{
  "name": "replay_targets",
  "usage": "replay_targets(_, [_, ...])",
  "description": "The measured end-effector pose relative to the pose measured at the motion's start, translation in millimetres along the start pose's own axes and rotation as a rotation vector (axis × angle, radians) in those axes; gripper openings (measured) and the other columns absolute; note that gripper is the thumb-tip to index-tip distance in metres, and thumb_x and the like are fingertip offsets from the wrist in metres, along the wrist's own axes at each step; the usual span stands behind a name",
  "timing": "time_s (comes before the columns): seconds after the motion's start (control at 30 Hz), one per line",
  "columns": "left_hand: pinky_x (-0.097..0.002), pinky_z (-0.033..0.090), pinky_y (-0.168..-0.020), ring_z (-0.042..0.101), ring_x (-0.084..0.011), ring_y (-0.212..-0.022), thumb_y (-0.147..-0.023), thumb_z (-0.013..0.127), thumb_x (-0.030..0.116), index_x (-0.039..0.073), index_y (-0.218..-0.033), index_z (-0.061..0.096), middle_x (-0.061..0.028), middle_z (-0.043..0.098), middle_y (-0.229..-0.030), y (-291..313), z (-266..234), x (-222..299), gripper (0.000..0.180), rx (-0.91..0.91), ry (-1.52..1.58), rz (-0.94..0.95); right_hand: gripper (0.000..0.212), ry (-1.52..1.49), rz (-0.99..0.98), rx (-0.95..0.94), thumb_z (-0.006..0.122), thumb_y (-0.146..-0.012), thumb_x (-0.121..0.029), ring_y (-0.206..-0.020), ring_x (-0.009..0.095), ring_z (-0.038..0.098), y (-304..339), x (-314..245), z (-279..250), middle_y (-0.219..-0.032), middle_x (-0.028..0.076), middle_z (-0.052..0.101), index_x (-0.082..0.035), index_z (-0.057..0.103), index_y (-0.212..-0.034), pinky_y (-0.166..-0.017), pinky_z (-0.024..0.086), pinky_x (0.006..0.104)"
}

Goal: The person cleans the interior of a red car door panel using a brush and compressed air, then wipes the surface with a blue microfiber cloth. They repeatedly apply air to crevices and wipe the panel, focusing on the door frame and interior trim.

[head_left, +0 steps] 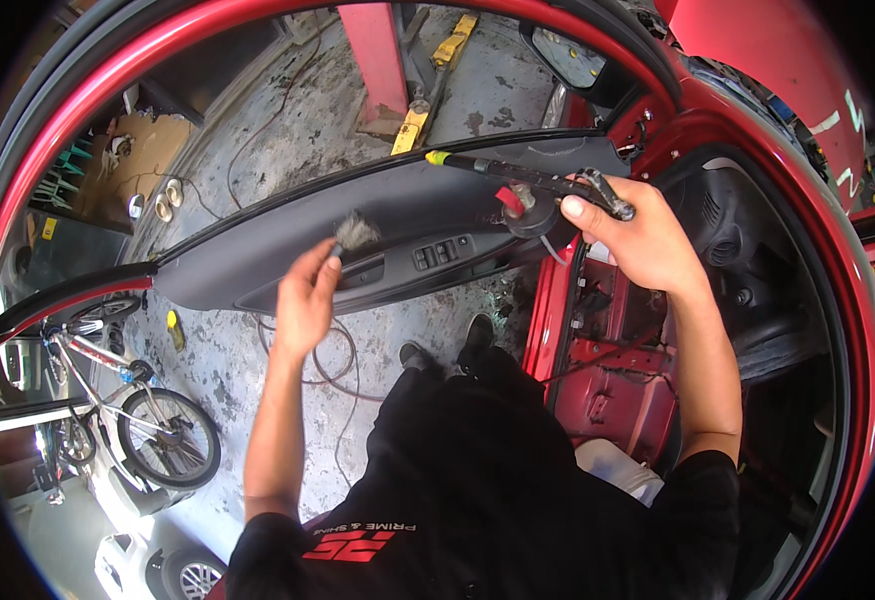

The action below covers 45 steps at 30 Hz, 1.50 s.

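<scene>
Our left hand (306,302) pinches a bristle brush (358,232) low—leaving its head free over the door panel (248,255); our right hand (648,235), fingers curled, grips a long-nozzled spray gun (518,175).

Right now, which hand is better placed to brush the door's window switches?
Probably the left hand: it holds the brush, whose bristles show just left of the window switches. The right hand is occupied with a black tool.
</scene>
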<state>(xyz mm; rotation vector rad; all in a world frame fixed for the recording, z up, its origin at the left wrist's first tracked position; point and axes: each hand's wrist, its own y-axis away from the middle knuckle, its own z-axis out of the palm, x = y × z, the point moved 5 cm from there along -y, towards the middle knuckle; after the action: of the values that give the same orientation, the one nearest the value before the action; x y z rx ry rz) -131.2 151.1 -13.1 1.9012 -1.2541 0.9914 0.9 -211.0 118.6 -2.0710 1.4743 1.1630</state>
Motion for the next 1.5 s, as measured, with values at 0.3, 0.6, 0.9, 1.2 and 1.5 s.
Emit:
replay_targets(0.3, [-0.0432,0.054,-0.073,0.069,-0.033,-0.074,-0.095,0.074,0.023,0.001,-0.124,0.068,-0.0168,0.069,-0.079,-81.7,3.3,77.8,0.037,0.024,-0.496,0.072,0.047,-0.092,0.013,-0.002,0.073,-0.099,-0.04,-0.069,0.005,0.054,9.8,24.9,-15.2,-0.077,-0.003,0.06,-0.002,0.071,-0.127,-0.059,0.046,0.0243])
replay_targets(0.6, [-0.0295,0.055,-0.06,0.069,-0.0151,-0.07,-0.102,0.062,0.012,0.003,-0.123,0.065,-0.0072,0.069,-0.087,-91.0,19.2,79.2,0.023,-0.164,0.023,-0.099,0.043,-0.287,0.073,0.043,0.072,-0.099,-0.033,-0.065,0.006,0.053,28.4,61.7,-32.1,-0.08,-0.002,0.065,-0.003,0.07,-0.13,-0.063,0.046,0.0261])
replay_targets(0.9, [-0.0303,0.065,-0.073,0.072,-0.0215,-0.081,-0.103,0.057,0.011,0.0,-0.13,0.063,-0.0122,0.07,-0.099,-77.9,17.3,80.3,0.029,-0.2,0.785,-0.284,0.07,-0.534,0.09,0.087,0.072,-0.095,-0.048,-0.065,0.004,0.054,60.4,114.9,-41.9,-0.105,0.01,0.075,0.006,0.062,-0.139,-0.053,0.044,0.0195])
replay_targets(1.2, [-0.0365,0.065,-0.085,0.074,-0.0281,-0.097,-0.094,0.048,-0.005,-0.006,-0.139,0.059,-0.0158,0.066,-0.112,-90.0,45.8,74.2,0.046,-0.223,0.893,-0.304,0.068,-0.644,0.059,0.07,0.072,-0.096,-0.045,-0.063,0.006,0.057,66.7,135.7,-54.6,-0.102,0.01,0.075,0.007,0.061,-0.139,-0.054,0.047,0.021])
replay_targets(1.5, [-0.0324,0.061,-0.088,0.073,-0.0223,-0.1,-0.104,0.066,0.012,-0.001,-0.138,0.06,-0.0074,0.069,-0.11,-96.7,45.3,68.8,0.038,-0.026,0.288,0.095,0.077,-0.598,0.037,0.077,0.07,-0.095,-0.053,-0.057,0.007,0.057,65.7,139.4,-53.5,-0.102,0.016,0.076,0.01,0.059,-0.138,-0.051,0.045,0.0206])
